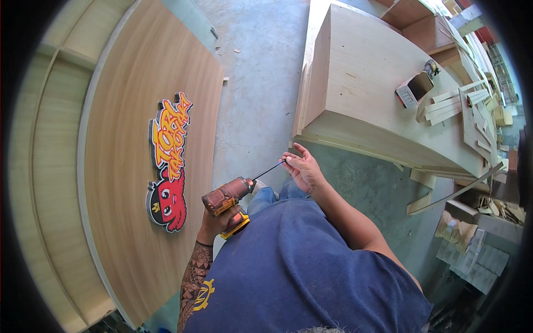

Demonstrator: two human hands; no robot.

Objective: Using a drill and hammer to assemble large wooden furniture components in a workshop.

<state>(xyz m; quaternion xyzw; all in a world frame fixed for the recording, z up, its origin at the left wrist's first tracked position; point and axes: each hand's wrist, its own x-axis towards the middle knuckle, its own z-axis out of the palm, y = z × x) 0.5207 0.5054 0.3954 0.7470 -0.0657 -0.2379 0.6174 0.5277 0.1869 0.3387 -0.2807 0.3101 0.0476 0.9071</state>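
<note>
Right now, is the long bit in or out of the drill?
In: the long bit extends from the drill, its tip in the right hand.

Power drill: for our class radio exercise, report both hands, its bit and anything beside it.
Left hand gripping power drill by handle. Right hand pinching long bit at far end. Cartoon sign on wooden panel, left of drill.

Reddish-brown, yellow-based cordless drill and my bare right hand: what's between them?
In the head view, a long, thin, dark bit spans from the drill to the right hand.
</note>
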